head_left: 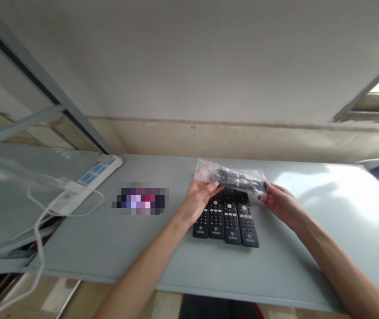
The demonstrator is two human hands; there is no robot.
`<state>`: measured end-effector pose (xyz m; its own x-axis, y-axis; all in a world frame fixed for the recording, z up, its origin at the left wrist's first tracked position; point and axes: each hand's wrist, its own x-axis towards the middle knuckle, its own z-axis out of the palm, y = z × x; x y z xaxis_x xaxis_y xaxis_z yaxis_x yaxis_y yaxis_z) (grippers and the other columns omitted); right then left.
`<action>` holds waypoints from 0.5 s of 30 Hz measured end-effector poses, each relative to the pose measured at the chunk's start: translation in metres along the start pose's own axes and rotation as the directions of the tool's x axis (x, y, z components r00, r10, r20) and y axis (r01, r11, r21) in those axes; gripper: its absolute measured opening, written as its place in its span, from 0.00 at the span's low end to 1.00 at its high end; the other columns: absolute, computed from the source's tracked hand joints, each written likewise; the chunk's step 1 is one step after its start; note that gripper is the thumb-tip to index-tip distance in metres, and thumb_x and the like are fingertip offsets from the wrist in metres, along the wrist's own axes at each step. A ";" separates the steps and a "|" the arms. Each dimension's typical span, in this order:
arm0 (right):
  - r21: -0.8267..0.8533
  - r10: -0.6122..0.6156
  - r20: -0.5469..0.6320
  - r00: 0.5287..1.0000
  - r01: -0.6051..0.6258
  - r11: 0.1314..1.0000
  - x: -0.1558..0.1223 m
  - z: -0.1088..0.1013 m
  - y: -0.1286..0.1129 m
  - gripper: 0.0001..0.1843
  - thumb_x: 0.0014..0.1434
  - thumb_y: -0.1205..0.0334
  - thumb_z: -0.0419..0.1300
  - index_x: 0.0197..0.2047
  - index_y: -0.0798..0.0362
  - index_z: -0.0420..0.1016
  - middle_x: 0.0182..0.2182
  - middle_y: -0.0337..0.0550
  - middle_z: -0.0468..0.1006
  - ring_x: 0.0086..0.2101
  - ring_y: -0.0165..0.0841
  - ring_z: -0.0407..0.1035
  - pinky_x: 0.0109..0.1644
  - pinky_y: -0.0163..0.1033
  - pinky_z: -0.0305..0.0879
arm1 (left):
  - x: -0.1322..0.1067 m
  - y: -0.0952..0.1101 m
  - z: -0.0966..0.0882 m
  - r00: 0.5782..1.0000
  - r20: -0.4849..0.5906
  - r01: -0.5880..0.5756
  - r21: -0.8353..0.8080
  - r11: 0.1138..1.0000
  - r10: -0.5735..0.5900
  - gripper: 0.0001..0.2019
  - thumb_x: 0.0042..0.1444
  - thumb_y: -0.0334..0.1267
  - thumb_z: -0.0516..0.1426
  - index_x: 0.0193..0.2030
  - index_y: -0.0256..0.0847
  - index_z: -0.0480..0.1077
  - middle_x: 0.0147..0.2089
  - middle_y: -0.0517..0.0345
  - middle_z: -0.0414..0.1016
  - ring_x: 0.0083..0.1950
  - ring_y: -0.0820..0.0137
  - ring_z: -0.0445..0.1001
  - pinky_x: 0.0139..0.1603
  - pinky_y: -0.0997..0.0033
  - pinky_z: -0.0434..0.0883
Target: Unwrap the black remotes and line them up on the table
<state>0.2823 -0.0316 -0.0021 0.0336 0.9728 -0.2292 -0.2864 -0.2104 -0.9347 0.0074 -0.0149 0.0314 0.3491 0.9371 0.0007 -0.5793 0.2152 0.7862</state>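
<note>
A black remote control in a clear plastic bag is held up sideways between both hands, above the table. My left hand pinches it near its left end, where loose plastic sticks out past the remote. At the right end, the fingers of my right hand are closed on the bagged remote. Below lie several bare black remotes side by side on the table, buttons up. Their upper ends are partly hidden by the bagged one and my left hand.
The grey table runs along a wall. A pixelated item lies left of the remotes. Farther left are a white power strip with a white cable and a metal frame post. Bright light falls on the right side.
</note>
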 end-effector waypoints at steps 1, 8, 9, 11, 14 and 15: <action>-0.007 0.003 -0.031 1.000 -0.003 1.000 -0.001 -0.001 0.002 0.21 0.53 0.44 0.75 0.43 0.50 0.85 0.42 0.46 0.84 0.31 0.32 0.74 0.38 0.36 0.79 | 0.000 -0.001 0.000 1.000 0.007 0.006 0.005 1.000 -0.006 0.26 0.56 0.35 0.69 0.61 0.46 0.73 0.63 0.54 0.78 0.64 0.62 0.76 0.67 0.61 0.73; -0.123 -0.126 -0.133 0.983 0.110 0.986 -0.007 0.003 -0.011 0.22 0.51 0.42 0.76 0.38 0.52 0.86 0.37 0.46 0.85 0.29 0.33 0.75 0.34 0.38 0.78 | 0.003 -0.010 -0.006 0.999 0.005 0.035 -0.027 0.999 -0.035 0.23 0.60 0.34 0.67 0.62 0.47 0.75 0.70 0.54 0.73 0.67 0.60 0.74 0.65 0.62 0.75; -0.152 -0.164 -0.149 0.975 0.141 0.978 -0.008 0.005 -0.016 0.21 0.52 0.43 0.75 0.37 0.53 0.85 0.35 0.47 0.85 0.29 0.33 0.75 0.32 0.38 0.77 | 0.003 -0.010 -0.007 0.999 -0.001 0.045 -0.028 0.999 -0.045 0.23 0.60 0.34 0.67 0.62 0.47 0.75 0.70 0.54 0.73 0.67 0.61 0.74 0.64 0.64 0.75; -0.264 -0.253 -0.160 0.954 0.206 0.942 -0.008 0.009 -0.031 0.21 0.55 0.43 0.73 0.34 0.54 0.83 0.30 0.47 0.83 0.26 0.34 0.75 0.27 0.38 0.72 | 0.003 -0.011 -0.008 0.998 -0.011 0.061 -0.032 0.998 -0.061 0.22 0.60 0.33 0.66 0.61 0.45 0.76 0.68 0.53 0.75 0.65 0.63 0.76 0.61 0.68 0.76; -0.531 -0.412 -0.095 0.906 0.304 0.791 -0.007 0.016 -0.061 0.21 0.63 0.44 0.65 0.30 0.53 0.80 0.22 0.45 0.79 0.22 0.36 0.72 0.24 0.40 0.67 | 0.005 -0.010 -0.009 0.998 -0.011 0.061 -0.061 0.996 -0.061 0.20 0.59 0.33 0.68 0.58 0.42 0.78 0.66 0.52 0.77 0.61 0.66 0.79 0.57 0.73 0.77; -0.623 -0.472 -0.059 0.880 0.337 0.706 -0.007 0.019 -0.072 0.20 0.65 0.46 0.63 0.29 0.52 0.79 0.20 0.44 0.77 0.21 0.35 0.71 0.24 0.40 0.65 | 0.006 -0.010 -0.010 0.998 -0.010 0.058 -0.073 0.996 -0.059 0.19 0.58 0.34 0.68 0.57 0.41 0.78 0.64 0.52 0.79 0.59 0.66 0.80 0.57 0.73 0.77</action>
<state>0.2847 -0.0214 0.0720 0.2209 0.9494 0.2233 0.4053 0.1189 -0.9064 0.0081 -0.0088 0.0176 0.3752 0.9255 -0.0517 -0.6100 0.2885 0.7380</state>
